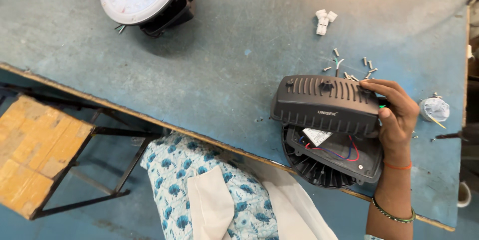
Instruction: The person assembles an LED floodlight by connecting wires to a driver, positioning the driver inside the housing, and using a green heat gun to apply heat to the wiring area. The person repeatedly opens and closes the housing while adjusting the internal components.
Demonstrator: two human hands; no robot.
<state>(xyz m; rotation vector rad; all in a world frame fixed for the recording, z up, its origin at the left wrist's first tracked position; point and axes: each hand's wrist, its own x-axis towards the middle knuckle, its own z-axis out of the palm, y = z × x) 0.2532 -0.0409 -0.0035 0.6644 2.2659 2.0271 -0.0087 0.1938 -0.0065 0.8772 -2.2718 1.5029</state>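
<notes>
Under the right hand (396, 115), fingers grip the black cover (324, 104).

Open tabletop (224, 70) left; screws (366, 65) crowd lamp housing (327, 105)

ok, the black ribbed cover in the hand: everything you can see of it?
The black cover is a rectangular shell, matt plastic or cast metal by its look, with parallel ribs and a small knob on top. The right hand holds its right end, tilting it up off the open black lamp housing, where red and blue wires and a white label show. Its lower edge seems to rest on the housing at the blue table's near edge.
</notes>
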